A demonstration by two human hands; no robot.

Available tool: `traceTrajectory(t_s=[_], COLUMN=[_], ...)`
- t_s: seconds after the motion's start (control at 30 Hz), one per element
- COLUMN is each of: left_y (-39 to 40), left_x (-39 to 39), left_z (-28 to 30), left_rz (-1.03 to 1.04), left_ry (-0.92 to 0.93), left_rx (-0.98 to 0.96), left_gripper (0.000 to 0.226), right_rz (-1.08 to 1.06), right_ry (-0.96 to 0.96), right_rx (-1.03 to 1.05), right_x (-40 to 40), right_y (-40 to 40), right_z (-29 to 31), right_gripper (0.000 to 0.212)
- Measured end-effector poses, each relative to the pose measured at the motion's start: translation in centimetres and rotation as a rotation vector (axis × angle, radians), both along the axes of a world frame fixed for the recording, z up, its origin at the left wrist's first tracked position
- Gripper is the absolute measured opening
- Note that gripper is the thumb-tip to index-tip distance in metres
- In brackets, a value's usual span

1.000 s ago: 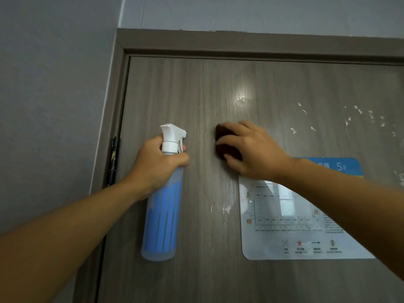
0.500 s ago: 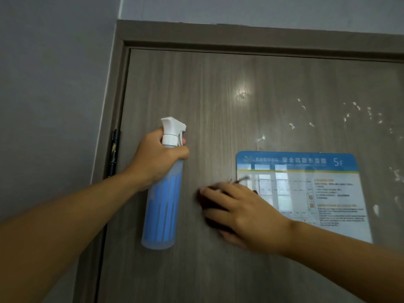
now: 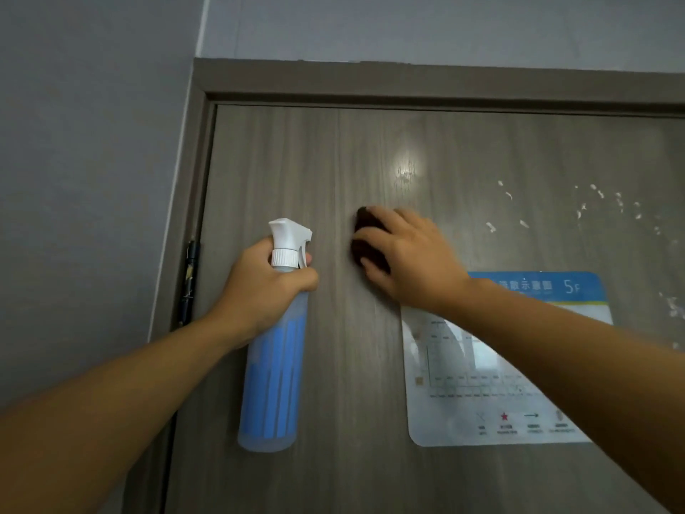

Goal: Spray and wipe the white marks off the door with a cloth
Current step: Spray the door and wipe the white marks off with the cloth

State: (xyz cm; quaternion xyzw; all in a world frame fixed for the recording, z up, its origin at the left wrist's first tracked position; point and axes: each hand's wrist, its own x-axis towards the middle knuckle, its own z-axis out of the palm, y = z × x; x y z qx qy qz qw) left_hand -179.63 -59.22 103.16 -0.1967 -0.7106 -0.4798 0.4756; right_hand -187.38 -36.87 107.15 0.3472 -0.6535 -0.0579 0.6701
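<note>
hands: left hand (image 3: 259, 287) grips spray bottle (image 3: 274, 369), right hand (image 3: 407, 257) presses dark cloth (image 3: 365, 235) on grey door (image 3: 333, 161).

Grey-brown wood-grain door (image 3: 370, 365) flecked with white marks (image 3: 593, 209); pale blue-striped spray bottle (image 3: 274, 383) with white nozzle; the cloth (image 3: 365, 231) looks dark brown, perhaps.

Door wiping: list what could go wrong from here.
1. The right hand rubs the dark cloth left of the white marks, so those specks may get missed.
2. Wide strokes could catch the floor-plan sign and lift its edge.
3. The spray bottle in the left hand sits close to the door and might bump it.
</note>
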Motion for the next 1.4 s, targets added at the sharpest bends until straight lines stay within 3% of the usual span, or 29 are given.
traceTrajectory(t_s=[0.2,0.27,0.5,0.63,0.7,0.93,1.13,1.27,1.4], left_y=[-0.3,-0.3,-0.1,-0.2,-0.2,-0.4,-0.3,-0.3,-0.4], left_x=[-0.3,-0.4,-0.4,-0.4,-0.4,-0.5,-0.6,-0.6,-0.7], left_z=[0.0,0.0,0.1,0.0,0.0,0.0,-0.1,-0.1,0.0], left_rz=[-0.007,-0.006,0.021,0.018,0.011,-0.014,-0.016,-0.015,-0.025], left_ry=[-0.001,0.000,0.020,0.008,0.009,0.011,0.024,0.022,0.020], left_rx=[-0.006,-0.006,-0.010,-0.025,-0.023,-0.014,-0.015,-0.024,-0.021], left_gripper=[0.037,0.036,0.037,0.038,0.038,0.032,0.034,0.036,0.027], right_rz=[-0.032,-0.034,0.021,-0.046,-0.062,-0.119,-0.110,-0.046,-0.105], right_ry=[-0.009,0.001,-0.014,-0.019,-0.020,-0.066,-0.139,-0.166,-0.102], right_rx=[-0.451,-0.482,0.101,0.361,0.281,-0.286,-0.446,-0.313,0.135], right_x=[-0.4,-0.2,0.5,0.6,0.6,-0.1,0.1,0.9,1.0], right_y=[-0.7,-1.6,-0.9,1.6,2.4,3.4,0.9,1.7,4.5], right_z=[5.3,4.7,-1.8,-1.0,1.0,8.1,9.9,9.2,6.6], right_gripper=[0.037,0.037,0.041,0.037,0.037,0.038,0.045,0.061,0.060])
